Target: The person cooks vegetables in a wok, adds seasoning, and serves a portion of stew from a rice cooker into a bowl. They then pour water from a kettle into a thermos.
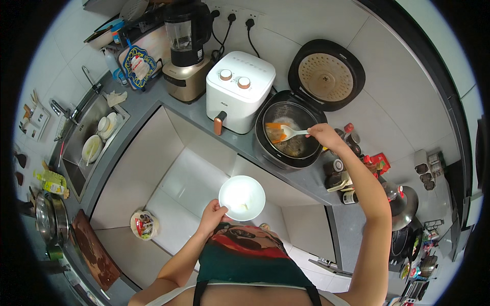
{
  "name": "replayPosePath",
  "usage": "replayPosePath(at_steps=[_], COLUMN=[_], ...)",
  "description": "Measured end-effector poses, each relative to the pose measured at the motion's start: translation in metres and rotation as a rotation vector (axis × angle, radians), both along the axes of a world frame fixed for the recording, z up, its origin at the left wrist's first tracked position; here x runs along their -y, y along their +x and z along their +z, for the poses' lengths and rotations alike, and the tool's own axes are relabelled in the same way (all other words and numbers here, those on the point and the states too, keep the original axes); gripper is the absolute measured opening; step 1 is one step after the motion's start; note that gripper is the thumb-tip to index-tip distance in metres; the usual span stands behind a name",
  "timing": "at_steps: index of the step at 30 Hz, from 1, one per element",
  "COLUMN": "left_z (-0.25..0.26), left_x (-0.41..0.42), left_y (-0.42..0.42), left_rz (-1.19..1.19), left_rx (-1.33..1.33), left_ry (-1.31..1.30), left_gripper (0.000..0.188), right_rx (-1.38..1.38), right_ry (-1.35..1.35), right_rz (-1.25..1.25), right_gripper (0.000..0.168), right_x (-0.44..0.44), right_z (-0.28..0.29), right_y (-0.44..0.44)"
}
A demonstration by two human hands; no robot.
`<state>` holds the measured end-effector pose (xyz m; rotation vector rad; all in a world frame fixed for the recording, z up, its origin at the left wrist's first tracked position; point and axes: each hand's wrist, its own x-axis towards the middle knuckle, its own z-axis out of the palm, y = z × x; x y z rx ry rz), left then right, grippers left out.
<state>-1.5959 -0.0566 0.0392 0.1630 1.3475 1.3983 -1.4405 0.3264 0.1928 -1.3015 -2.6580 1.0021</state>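
Note:
My left hand grips the rim of a white bowl in front of my apron. A small pale bit lies at the bottom of this bowl. In my right hand is the handle of a white ladle or serving spoon, its head down inside the open rice cooker. Orange pieces, perhaps carrot, lie around the spoon's head, over brownish food in the pot. The cooker's lid stands raised behind the pot.
A white air fryer stands left of the cooker, with a blender beyond it. Bottles and jars crowd the counter under my right arm. Dishes sit in the sink at left. A lined waste bin is on the floor.

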Motion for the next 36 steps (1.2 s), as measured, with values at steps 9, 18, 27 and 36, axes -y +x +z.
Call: replayPosePath(at_steps=[9,18,27,36], left_z=[0.0,0.004,0.001,0.002], left_x=[-0.014,-0.012,-0.005,-0.015], left_y=[0.008,0.013,0.01,0.008], left_rz=[-0.005,0.002,0.039,-0.002], left_rx=[-0.029,-0.02,-0.038,-0.056], left_ry=[0.055,0.058,0.012,0.036], left_gripper=[0.018,0.018,0.019,0.019], right_rx=[0.318,0.293,-0.136,-0.226], right_ry=[0.779,0.449,-0.355,0.287], right_rz=[0.324,0.195,-0.418,-0.068], right_gripper=[0.024,0.026,0.027,0.026], right_x=[-0.003,-0.018,-0.021,-0.029], right_z=[0.008,-0.021,-0.005,-0.012], right_y=[0.016,0.017,0.02,0.018])
